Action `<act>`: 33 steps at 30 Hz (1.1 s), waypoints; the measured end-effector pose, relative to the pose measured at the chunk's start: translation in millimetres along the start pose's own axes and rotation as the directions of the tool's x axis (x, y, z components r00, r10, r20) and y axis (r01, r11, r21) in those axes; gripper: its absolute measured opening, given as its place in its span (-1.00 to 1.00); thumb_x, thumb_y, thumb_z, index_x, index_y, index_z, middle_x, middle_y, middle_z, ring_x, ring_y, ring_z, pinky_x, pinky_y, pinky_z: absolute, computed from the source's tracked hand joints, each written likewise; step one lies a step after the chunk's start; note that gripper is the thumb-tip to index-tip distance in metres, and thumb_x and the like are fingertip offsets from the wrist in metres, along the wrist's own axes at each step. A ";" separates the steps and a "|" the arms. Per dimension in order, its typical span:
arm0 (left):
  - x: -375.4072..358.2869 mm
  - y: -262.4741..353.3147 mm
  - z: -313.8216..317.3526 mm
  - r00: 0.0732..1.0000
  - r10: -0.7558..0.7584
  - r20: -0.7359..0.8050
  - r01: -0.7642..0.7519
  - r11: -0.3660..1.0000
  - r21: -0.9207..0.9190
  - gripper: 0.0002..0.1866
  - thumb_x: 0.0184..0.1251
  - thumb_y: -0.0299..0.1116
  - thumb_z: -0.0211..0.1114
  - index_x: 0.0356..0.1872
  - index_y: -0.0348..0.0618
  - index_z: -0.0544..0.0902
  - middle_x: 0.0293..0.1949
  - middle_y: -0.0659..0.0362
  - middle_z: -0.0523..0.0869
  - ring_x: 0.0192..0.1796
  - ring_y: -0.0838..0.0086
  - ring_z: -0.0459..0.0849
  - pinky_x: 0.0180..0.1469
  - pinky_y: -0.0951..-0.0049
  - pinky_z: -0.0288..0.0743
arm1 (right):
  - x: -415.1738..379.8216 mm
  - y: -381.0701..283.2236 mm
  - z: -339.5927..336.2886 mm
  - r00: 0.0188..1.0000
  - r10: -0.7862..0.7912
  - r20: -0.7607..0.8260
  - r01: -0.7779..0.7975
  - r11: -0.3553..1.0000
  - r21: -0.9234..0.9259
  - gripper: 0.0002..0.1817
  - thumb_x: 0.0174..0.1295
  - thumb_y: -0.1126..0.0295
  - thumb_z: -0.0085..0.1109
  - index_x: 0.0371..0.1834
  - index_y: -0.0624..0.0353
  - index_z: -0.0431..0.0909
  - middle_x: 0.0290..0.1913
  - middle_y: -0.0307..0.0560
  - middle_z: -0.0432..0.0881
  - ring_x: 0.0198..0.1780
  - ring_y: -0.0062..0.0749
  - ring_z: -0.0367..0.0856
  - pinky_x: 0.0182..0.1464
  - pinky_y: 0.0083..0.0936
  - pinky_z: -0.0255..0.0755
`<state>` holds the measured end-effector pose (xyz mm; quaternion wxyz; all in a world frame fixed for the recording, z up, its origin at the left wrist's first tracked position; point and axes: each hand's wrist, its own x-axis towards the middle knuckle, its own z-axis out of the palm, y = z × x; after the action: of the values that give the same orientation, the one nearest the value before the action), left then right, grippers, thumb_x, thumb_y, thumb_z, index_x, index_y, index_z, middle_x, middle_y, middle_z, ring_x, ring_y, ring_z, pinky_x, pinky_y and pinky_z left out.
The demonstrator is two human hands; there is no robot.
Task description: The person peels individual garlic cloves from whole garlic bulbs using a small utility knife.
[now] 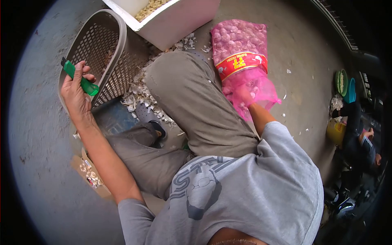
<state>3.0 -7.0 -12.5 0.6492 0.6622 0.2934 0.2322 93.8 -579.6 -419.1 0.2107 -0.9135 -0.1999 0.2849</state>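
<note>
A green cutter [88, 87] is held in the left hand [75, 94], its dark end pointed up and away from the body; the fingers are closed loosely around the handle. The hand is raised at the near side of a tall perforated basket [122, 34], so the tool is probably being kept clear of the legs and the bag. Whether a blade is extended cannot be told.

The right hand [244, 96] is sunk into the loose end of a pink mesh bag [268, 90]. Its fingers are blurred by the netting, and whether anything is gripped cannot be told. Garlic bulbs [228, 37] are packed in the far part of the bag, beyond a red and yellow label [241, 63]. The bag is laid on the floor [302, 81] beside the right knee, its loose end turned toward the body, presumably for easy reach.

Papery peels [143, 96] are scattered around the feet and the basket. Pale cloves [151, 9] are contained in a white box [177, 26] ahead, apparently kept apart from the waste. At far right, another person [353, 130] is seen near a yellow bucket [335, 132].
</note>
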 end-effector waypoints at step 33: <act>-11.5 16.7 11.7 0.973 0.157 -0.171 -0.228 0.788 -0.571 -0.62 0.54 -0.03 0.29 0.06 -0.13 0.66 -0.09 0.17 0.75 -0.19 0.47 0.76 -0.34 0.37 0.71 | 52.7 -593.0 -226.1 0.544 -0.835 0.079 0.256 0.255 0.932 -0.54 0.36 0.40 0.30 0.29 0.30 0.52 0.13 -0.09 0.66 0.12 -0.42 0.63 0.15 -0.47 0.52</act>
<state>4.2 -23.1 4.4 0.7768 0.4412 0.1750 0.4139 125.1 -122.4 23.1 0.6428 -0.4086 -0.4115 0.5005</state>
